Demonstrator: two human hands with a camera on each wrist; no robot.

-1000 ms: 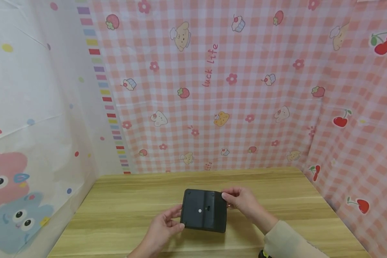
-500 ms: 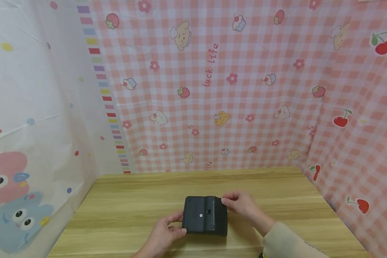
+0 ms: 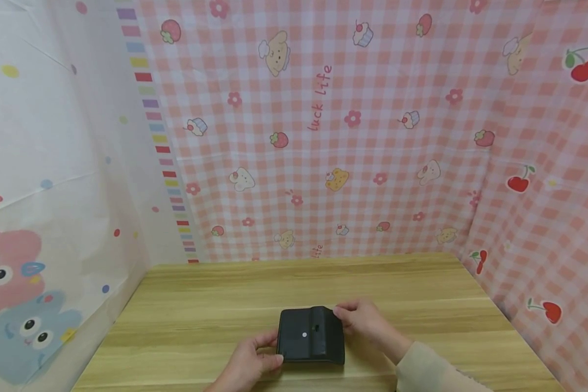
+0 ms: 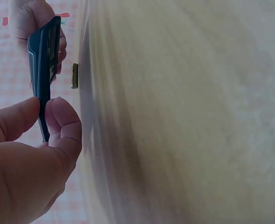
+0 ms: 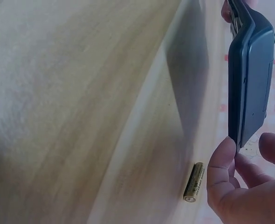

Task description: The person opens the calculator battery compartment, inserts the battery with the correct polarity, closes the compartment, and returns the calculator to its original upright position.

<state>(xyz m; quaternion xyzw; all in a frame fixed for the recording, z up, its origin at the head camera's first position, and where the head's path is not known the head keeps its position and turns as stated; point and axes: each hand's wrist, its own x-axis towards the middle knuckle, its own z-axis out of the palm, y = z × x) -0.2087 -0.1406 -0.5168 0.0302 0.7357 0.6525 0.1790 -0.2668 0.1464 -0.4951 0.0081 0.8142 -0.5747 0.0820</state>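
Observation:
Between both hands is a black calculator (image 3: 299, 337), its underside turned up towards the head camera. That underside has a raised ridge with a small latch and one pale round spot. My left hand (image 3: 250, 359) pinches its left edge between thumb and fingers. At the far right corner my right hand (image 3: 367, 324) grips it with thumb and fingertips. In both wrist views the calculator (image 4: 40, 70) is seen edge-on, held above the table. A small gold-and-black battery (image 5: 194, 182) lies on the table below the right hand; in the head view it is hidden.
The wood-grain table (image 3: 201, 305) extends around the hands. A pink checked cloth (image 3: 353, 152) hangs behind its far edge and along the right side. White printed cloth (image 3: 93, 179) closes off the left.
Both hands have brought the calculator lower in the head view, towards the person. Its tilt has changed, so the underside looks shorter. The grip has stayed the same.

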